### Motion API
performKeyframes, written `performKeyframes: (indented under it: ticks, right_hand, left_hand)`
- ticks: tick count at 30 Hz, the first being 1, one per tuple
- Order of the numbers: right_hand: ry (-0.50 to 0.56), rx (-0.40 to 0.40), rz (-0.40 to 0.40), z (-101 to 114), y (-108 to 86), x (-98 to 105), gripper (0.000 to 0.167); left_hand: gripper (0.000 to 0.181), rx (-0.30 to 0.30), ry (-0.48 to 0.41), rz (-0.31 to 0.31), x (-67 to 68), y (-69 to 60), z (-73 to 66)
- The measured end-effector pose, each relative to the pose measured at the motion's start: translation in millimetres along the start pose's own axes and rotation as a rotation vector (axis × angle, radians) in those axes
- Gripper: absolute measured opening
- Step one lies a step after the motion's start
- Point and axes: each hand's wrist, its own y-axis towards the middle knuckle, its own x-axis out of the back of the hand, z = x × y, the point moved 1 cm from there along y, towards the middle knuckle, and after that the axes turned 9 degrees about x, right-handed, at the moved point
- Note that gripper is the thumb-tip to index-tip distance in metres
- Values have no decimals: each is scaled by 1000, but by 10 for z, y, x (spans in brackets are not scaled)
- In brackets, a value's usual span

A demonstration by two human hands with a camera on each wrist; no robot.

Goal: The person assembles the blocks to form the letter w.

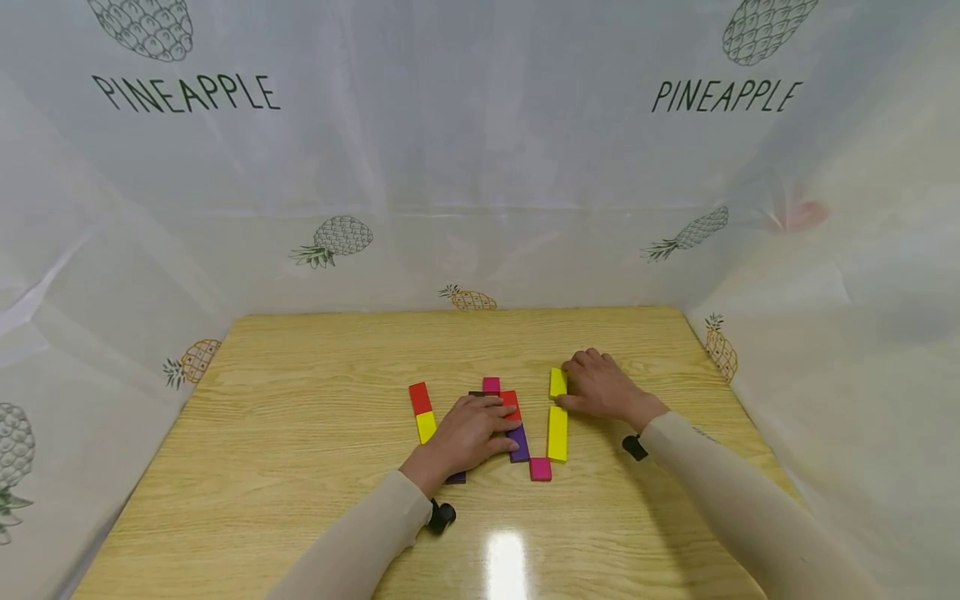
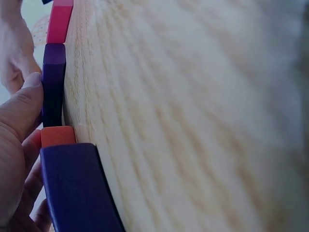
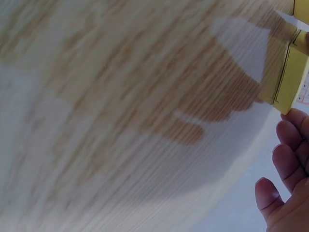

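Observation:
Flat coloured blocks lie on the table in a zigzag of slanting rows. My left hand (image 1: pixel 470 433) rests over the middle of it, its fingers on a red block (image 1: pixel 510 398) and its thumb touching a purple block (image 1: pixel 518 450). In the left wrist view the thumb meets the side of that purple block (image 2: pixel 53 82), beyond an orange block (image 2: pixel 58 136) and a nearer dark purple one (image 2: pixel 79 188). My right hand (image 1: pixel 600 386) pinches a short yellow block (image 1: pixel 557 383) between thumb and fingers. Just below it lies a longer yellow block (image 1: pixel 557 433), with a small gap between them.
A pink block (image 1: pixel 540 469) sits at the foot of the right row, another pink block (image 1: pixel 491 384) at the middle peak. At left, a red block (image 1: pixel 420 397) joins a yellow one (image 1: pixel 426 427). A pineapple-print sheet (image 1: pixel 480 150) surrounds the wooden table (image 1: pixel 300 500).

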Motion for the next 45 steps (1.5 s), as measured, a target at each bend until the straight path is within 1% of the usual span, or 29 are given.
performKeyframes:
  ticks: [6, 21, 36, 45]
  right_hand:
    - [17, 3, 3, -22, -39, 28, 52]
    - [46, 34, -2, -1, -102, 37, 52]
    - [49, 52, -12, 22, -114, 32, 51]
    - [62, 50, 5, 33, -127, 29, 51]
  left_hand:
    - [47, -5, 7, -6, 3, 5, 0]
    - [47, 1, -9, -7, 62, -15, -28]
    - [47, 2, -2, -4, 42, -12, -27]
    - [47, 0, -13, -6, 48, -26, -38]
